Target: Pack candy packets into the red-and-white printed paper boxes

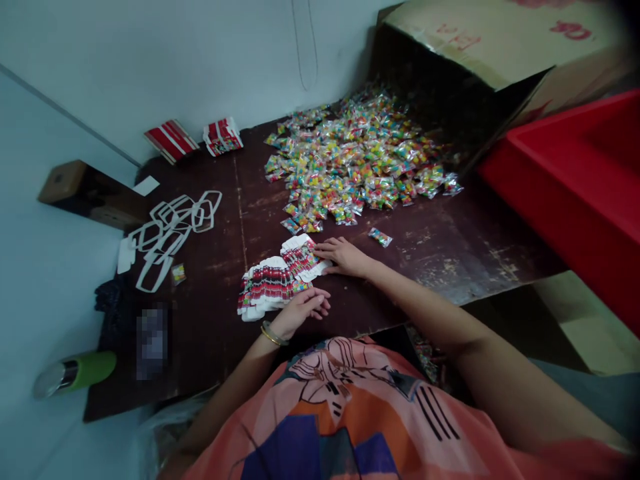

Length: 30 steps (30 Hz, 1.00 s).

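Observation:
Flattened red-and-white printed cartons lie fanned in two overlapping stacks, a larger stack [267, 283] and a smaller stack [299, 257], on the dark table. My right hand [345, 257] lies over the right edge of the smaller stack, fingers stretched out and touching it. Just in front of the cartons is my left hand [306, 307], with bangles at the wrist. Its fingers are loosely bent and nothing shows in them. One small candy packet [381, 237] lies alone to the right of my right hand.
A big heap of clear candy packets [350, 160] spreads at the back, beside a cardboard box [480, 40]. A red bin [575, 180] stands at right. White bands [173, 230], red-and-white card stacks [223, 136] and a green bottle [90, 371] are at left.

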### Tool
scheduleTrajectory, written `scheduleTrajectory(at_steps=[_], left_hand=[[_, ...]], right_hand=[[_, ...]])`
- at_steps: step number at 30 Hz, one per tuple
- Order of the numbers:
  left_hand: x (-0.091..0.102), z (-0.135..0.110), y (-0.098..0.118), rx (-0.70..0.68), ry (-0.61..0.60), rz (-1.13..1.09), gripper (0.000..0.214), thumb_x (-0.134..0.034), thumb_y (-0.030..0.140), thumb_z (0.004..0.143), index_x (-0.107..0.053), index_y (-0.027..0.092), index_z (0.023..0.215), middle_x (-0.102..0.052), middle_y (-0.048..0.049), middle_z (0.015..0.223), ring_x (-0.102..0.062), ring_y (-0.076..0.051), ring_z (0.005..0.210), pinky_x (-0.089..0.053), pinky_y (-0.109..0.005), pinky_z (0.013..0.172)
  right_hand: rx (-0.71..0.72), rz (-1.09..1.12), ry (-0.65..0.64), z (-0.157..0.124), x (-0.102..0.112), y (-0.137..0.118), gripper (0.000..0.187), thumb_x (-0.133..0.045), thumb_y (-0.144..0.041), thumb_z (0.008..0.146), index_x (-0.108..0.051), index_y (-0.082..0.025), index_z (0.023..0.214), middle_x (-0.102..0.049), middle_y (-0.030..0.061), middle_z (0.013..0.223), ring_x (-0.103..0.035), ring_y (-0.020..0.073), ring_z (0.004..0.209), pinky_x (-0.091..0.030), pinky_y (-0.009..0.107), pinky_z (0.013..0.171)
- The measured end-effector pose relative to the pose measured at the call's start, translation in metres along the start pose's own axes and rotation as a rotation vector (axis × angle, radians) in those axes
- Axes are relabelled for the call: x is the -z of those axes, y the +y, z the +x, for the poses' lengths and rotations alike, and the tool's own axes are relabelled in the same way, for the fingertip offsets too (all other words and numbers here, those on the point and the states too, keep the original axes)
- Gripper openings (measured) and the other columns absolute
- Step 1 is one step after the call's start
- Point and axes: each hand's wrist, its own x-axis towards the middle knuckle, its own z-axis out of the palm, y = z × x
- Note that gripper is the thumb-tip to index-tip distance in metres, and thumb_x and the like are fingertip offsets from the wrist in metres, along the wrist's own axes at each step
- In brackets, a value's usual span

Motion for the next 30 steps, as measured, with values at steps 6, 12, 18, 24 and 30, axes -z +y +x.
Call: scheduleTrajectory(at_steps=[6, 12, 18, 24, 30], left_hand=[[0.012, -0.002, -0.008, 0.014, 0.012, -0.245, 0.039, -0.062, 0.042, 0.082, -0.059, 0.013, 0.107, -0.065, -0.0104, 0.094, -0.064, -0.018, 0.080, -0.048, -0.029, 0.070], [0.001, 0.007, 0.002, -0.094, 0.013, -0.633, 0.038, -0.064, 0.033, 0.079, -0.061, 0.013, 0.111, -0.067, -0.0116, 0.107, -0.063, -0.023, 0.097, -0.048, -0.036, 0.087], [-0.025, 0.007, -0.003, -0.013, 0.075, -0.338, 0.024, -0.071, 0.022, 0.066, -0.064, 0.011, 0.087, -0.066, -0.0023, 0.067, -0.064, -0.018, 0.065, -0.049, -0.030, 0.065], [-0.038, 0.007, -0.004, -0.040, 0.057, -0.160, 0.026, -0.072, 0.032, 0.068, -0.059, 0.013, 0.081, -0.059, 0.0018, 0.059, -0.053, -0.011, 0.051, -0.044, -0.025, 0.055], [-0.031, 0.009, 0.007, -0.133, -0.172, 0.062, 0.026, -0.074, 0.033, 0.067, -0.062, 0.012, 0.078, -0.064, -0.0026, 0.072, -0.056, -0.013, 0.063, -0.045, -0.025, 0.062]], right_hand=[[0.098, -0.053, 0.059, -0.014, 0.005, -0.011, 0.026, -0.045, -0.026, 0.096, -0.069, -0.018, 0.101, -0.069, 0.0093, 0.106, -0.056, 0.0200, 0.093, -0.041, 0.034, 0.083], [0.180, 0.050, 0.178, -0.056, 0.010, -0.083, 0.021, -0.049, -0.028, 0.094, -0.065, -0.019, 0.104, -0.066, 0.0080, 0.110, -0.053, 0.0218, 0.105, -0.039, 0.040, 0.091], [-0.143, 0.221, 0.339, -0.067, 0.012, -0.098, 0.031, -0.061, -0.031, 0.087, -0.061, -0.023, 0.117, -0.053, 0.0103, 0.133, -0.041, 0.0269, 0.122, -0.034, 0.048, 0.101], [-0.220, 0.612, 0.171, -0.060, 0.027, -0.086, 0.015, -0.068, -0.033, 0.082, -0.065, -0.018, 0.083, -0.051, 0.0101, 0.133, -0.044, 0.0247, 0.123, -0.034, 0.044, 0.104], [-0.088, 0.936, -0.139, -0.062, 0.053, -0.069, 0.022, -0.062, -0.035, 0.086, -0.066, -0.015, 0.075, -0.057, 0.0073, 0.119, -0.053, 0.0204, 0.113, -0.041, 0.036, 0.097]])
